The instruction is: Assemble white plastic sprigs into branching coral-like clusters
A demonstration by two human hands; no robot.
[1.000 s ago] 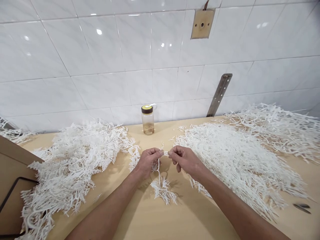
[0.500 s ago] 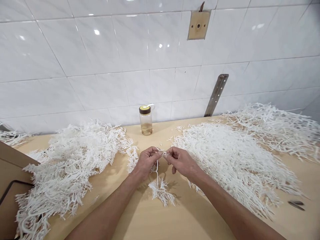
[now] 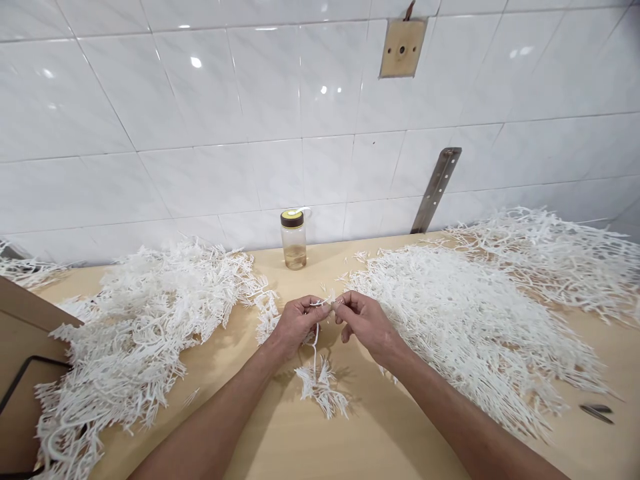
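My left hand (image 3: 299, 325) pinches a thin white plastic branch between thumb and fingers. From it a white stem (image 3: 315, 339) hangs down and ends in a feathery white sprig (image 3: 323, 387) just over the table. Close against it, my right hand (image 3: 363, 320) is closed with thumb and fingertips on a small white sprig piece (image 3: 332, 298) at the same spot. The fingertips of both hands nearly meet, and the exact join between the pieces is hidden. Behind my left hand lies a strand of white sprigs (image 3: 266, 307).
A large heap of white branched pieces (image 3: 150, 320) lies left, another heap (image 3: 465, 327) right, and a looser one (image 3: 560, 257) behind. A capped bottle (image 3: 294, 240) stands by the tiled wall. Small dark snips (image 3: 596, 412) lie at right. A cardboard box (image 3: 30, 373) is at left.
My right fingertips have closed in beside the left ones, and a small white sprig now stands up between them. The hanging sprig has swung slightly; the view has shifted a little.
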